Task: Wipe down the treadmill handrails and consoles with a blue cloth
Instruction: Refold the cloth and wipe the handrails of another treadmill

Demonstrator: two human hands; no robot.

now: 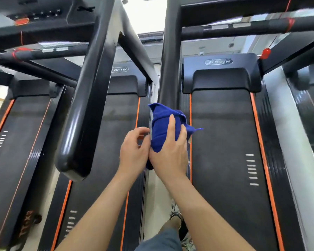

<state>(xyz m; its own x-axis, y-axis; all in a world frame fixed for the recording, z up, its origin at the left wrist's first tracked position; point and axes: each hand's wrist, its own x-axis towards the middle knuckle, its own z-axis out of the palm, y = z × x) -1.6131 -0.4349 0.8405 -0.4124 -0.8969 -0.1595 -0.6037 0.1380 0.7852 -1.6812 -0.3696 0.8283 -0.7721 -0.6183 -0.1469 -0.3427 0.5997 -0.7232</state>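
Note:
I stand between two black treadmills. My right hand (172,151) grips a bunched blue cloth (161,127) in mid-air over the gap between them. My left hand (134,151) is beside it, fingers loosely curled and touching the cloth's left edge. The left treadmill's thick black handrail (85,105) slopes down to the left of my hands, its rounded end near my left wrist. The right treadmill's upright (169,66) rises just behind the cloth. A console (38,13) with buttons and a red stop key sits at the top left.
The right treadmill's belt (223,142) with orange side stripes lies to the right, a crossbar (243,28) with a red safety clip (265,53) above it. A third treadmill is at the far left. My leg and shoe show at the bottom.

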